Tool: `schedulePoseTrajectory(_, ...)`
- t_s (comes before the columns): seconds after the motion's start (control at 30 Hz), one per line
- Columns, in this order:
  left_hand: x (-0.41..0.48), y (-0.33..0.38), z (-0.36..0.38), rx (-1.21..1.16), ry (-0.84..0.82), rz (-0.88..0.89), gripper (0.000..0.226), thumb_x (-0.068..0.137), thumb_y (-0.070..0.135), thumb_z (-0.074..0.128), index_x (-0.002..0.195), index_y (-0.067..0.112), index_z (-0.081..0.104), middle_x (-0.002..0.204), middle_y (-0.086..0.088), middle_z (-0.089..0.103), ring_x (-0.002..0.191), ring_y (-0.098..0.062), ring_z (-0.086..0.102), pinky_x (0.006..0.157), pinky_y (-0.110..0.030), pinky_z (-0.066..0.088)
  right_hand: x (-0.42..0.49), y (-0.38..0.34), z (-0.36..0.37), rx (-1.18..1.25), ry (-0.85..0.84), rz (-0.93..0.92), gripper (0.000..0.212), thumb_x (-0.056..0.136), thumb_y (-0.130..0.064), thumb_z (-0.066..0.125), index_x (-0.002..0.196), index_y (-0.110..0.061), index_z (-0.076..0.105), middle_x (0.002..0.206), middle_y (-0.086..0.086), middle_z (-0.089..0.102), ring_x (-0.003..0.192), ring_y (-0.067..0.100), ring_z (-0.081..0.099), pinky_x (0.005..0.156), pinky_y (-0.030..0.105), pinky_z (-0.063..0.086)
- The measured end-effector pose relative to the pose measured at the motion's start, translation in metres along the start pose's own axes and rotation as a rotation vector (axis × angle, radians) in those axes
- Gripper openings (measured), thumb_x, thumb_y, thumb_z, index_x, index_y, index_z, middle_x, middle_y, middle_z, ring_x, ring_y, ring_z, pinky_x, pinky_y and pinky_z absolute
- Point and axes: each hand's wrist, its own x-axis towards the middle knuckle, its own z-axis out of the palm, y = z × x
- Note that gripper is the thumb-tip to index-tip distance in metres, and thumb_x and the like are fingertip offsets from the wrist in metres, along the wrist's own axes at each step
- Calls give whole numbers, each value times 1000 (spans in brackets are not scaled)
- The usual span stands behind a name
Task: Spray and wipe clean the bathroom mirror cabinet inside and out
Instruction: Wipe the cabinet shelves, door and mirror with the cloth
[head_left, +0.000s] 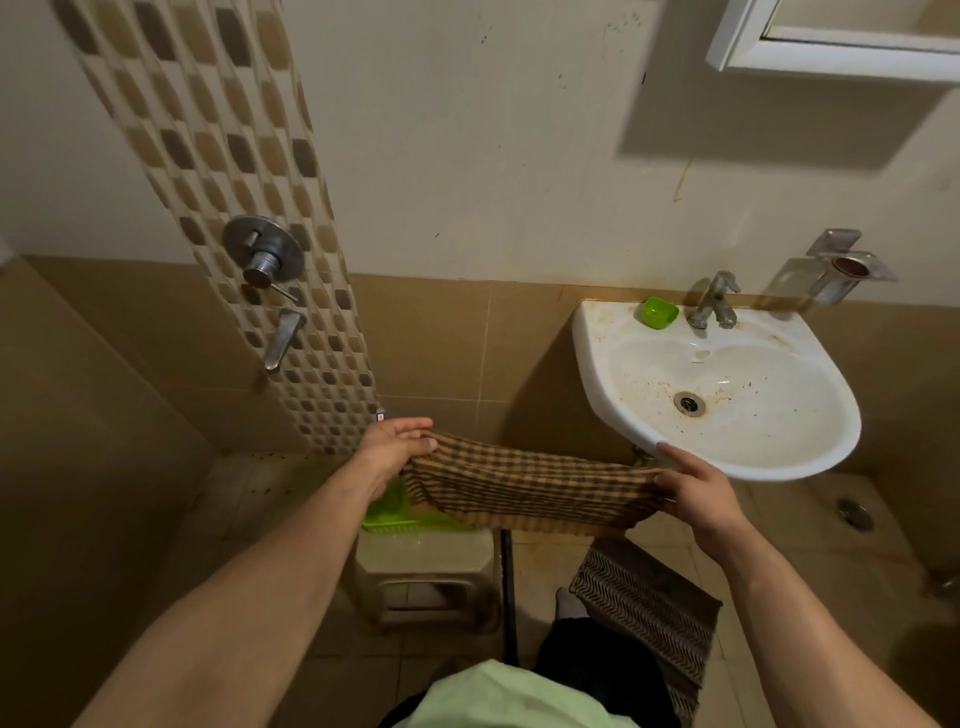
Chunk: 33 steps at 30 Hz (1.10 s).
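Holding one checked cloth (530, 488) stretched level between two hands, the person stands facing the wall, left of the basin.

- Left hand (400, 447): grip clamped on the cloth's left end, with the thumb pressing the fabric against the fingers.
- Right hand (696, 493): grip clamped on the cloth's right end, bunching the fabric, just beside the front rim of the basin (810, 457).
- Cloth: one, brown and orange check, sagging below its upper edge. Whether its lower edge touches the basket beneath cannot be told.
- Mirror cabinet (831, 52): one, white, on the wall at upper right, above the basin and well apart from the cloth. Only its lower left corner is in view.
- Basin fittings: one tap (714, 301) on the rear rim and one green soap dish (658, 312) left of it. One glass and metal holder (831, 273) is on the wall at right.
- Floor: one pale stool (426, 571) carrying one green basket (395, 514), and one patterned mat (649, 608) below the right hand.
- Tiled strip at left: one shower mixer (262, 254) with one spout (283, 338) below it.
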Motion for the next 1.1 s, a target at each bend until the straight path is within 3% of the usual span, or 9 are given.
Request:
schedulePoseTrajectory(0.07,2,2,-6,55,58,88,40,81,-13,72,118,1,69,99,-15,72,77,-16,67,62,-17,57,2,3,-2,-137,-6,-58,32,96,2,60,111,-21,74,114,9,73,99,21,69,88,37,60)
schedulePoseTrajectory(0.13,4,6,-10,159,114,157,35,79,-12,75,111,3,72,104,-19,73,82,-19,68,76,-26,59,4,4,-3,-351,17,-142,24,94,-4,67,111,-18,78,100,-1,76,90,12,69,88,34,58)
schedulePoseTrajectory(0.2,5,10,-11,307,186,241,30,80,-8,76,107,5,75,99,-16,74,81,-17,65,86,-32,57,3,3,-2,-512,46,-213,18,93,-14,73,108,-23,79,90,-13,75,86,3,67,76,23,53)
schedulePoseTrajectory(0.27,4,13,-12,440,270,322,21,83,1,77,101,10,78,90,-7,74,81,-16,65,87,-31,55,-1,0,2,-559,55,-264,14,93,-21,74,95,-34,77,87,-18,73,87,1,67,67,16,45)
schedulePoseTrajectory(0.37,0,18,-12,578,369,421,9,87,14,76,93,20,79,91,3,73,87,-13,66,83,-23,49,-6,-6,7,-598,55,-335,19,95,-24,72,84,-39,73,85,-20,70,83,-2,62,64,16,43)
schedulePoseTrajectory(0.53,-1,31,-21,624,317,538,9,95,14,65,98,11,73,110,-4,67,104,-18,61,99,-33,48,-10,-24,-5,-332,-98,-357,17,96,-18,69,81,-19,77,87,-2,77,89,17,70,76,26,49)
schedulePoseTrajectory(0.7,-2,61,-24,425,289,516,15,102,18,56,89,23,61,86,2,66,83,-14,62,70,-25,47,-9,-65,-16,20,-178,-358,17,101,-21,63,94,-14,77,99,15,76,93,28,73,85,45,59)
schedulePoseTrajectory(1.0,7,49,19,435,378,323,10,96,22,63,95,17,72,92,-2,73,89,-24,69,85,-40,58,-1,-66,48,-106,84,-232,16,95,-29,71,83,-19,76,78,-1,76,85,22,74,56,29,60)
schedulePoseTrajectory(1.1,1,40,43,410,264,305,3,95,20,66,94,18,68,85,-1,71,81,-23,70,78,-45,61,-13,-49,82,-158,37,-197,16,91,-33,75,80,-21,78,73,-5,77,80,19,76,67,37,64)
